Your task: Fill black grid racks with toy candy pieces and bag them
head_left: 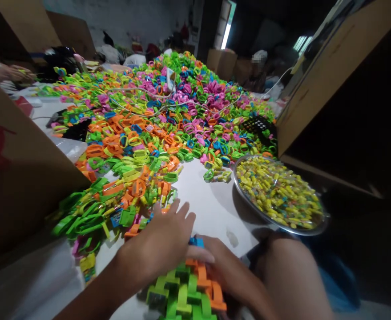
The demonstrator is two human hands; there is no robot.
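Note:
My left hand (160, 242) lies flat, fingers spread, on top of a bundle of green and orange plastic pieces (188, 293) at the near edge of the white table (211, 204). My right hand (227, 266) grips the same bundle from the right side, thumb under my left fingers. A blue piece (197, 242) shows between the two hands. A huge heap of green, orange, pink and blue plastic rings and clips (158, 115) covers the table beyond.
A round metal tray (248, 202) of small yellow wrapped pieces sits at the right. Cardboard boxes stand at the left (18, 169) and right (328, 75). A white cable (142, 91) crosses the heap. Another person's hand (13, 73) is at the far left.

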